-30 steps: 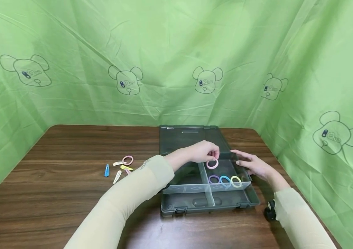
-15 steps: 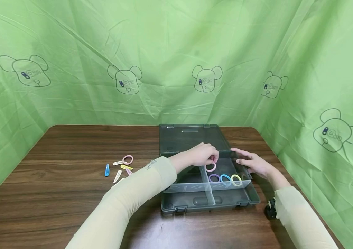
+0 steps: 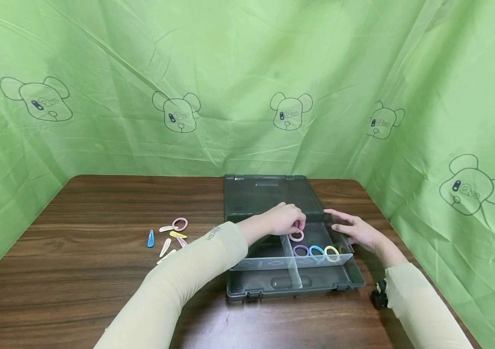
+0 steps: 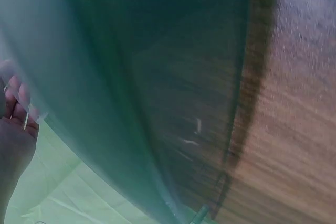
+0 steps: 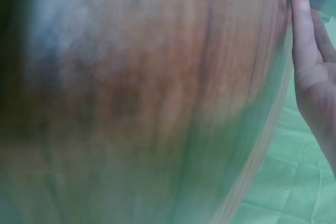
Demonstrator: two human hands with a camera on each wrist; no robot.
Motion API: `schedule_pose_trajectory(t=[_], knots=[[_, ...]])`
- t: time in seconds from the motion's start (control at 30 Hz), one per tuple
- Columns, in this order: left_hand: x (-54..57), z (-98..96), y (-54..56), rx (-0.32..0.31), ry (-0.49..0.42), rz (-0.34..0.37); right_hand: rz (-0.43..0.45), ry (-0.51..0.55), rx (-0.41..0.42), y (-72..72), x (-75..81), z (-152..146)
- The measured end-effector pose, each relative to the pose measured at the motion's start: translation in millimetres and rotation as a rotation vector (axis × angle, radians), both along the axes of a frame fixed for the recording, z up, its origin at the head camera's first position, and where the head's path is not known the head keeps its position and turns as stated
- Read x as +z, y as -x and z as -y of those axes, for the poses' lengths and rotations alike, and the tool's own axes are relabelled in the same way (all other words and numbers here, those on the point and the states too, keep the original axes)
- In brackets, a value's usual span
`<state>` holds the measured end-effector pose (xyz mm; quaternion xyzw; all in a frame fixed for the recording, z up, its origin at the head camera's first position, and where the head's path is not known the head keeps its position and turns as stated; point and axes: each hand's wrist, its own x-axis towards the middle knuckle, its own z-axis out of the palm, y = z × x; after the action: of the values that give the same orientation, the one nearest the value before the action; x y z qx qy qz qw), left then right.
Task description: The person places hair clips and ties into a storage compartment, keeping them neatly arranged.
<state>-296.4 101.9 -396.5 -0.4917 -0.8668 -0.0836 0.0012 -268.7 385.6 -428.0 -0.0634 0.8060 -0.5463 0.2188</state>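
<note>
My left hand pinches a pink hair tie by its far side, low in the back right compartment of a grey see-through plastic box. A purple hair tie, a blue hair tie and a yellow hair tie sit in a row along that compartment's front divider. At the box's right side rests my right hand, its fingers fairly straight and the thumb by the rim. The right wrist view shows the straight fingers of the right hand along the box's edge.
The hinged lid lies folded back behind the box. To the left, on the wooden table, are another pink hair tie, a blue hair clip, a yellow hair clip and several pale clips. Green cloth surrounds the table.
My left hand has lowered the pink hair tie and shifted it slightly left, close to the purple one. The right hand stays at the box's side.
</note>
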Motion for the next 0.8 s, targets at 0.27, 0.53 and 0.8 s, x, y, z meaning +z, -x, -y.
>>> schedule_pose_trajectory(t=[0.27, 0.53, 0.8], knots=[[14.8, 9.5, -4.8, -0.020, -0.044, 0.035, -0.005, -0.006, 0.007, 0.4, -0.7, -0.1], [33.5, 26.4, -13.2, -0.042, -0.132, 0.126, -0.007, 0.020, 0.025, 1.7, -2.3, 1.6], [47.4, 43.2, -28.8, -0.038, -0.234, 0.164, -0.004, 0.026, 0.019, -1.8, 0.1, 1.6]])
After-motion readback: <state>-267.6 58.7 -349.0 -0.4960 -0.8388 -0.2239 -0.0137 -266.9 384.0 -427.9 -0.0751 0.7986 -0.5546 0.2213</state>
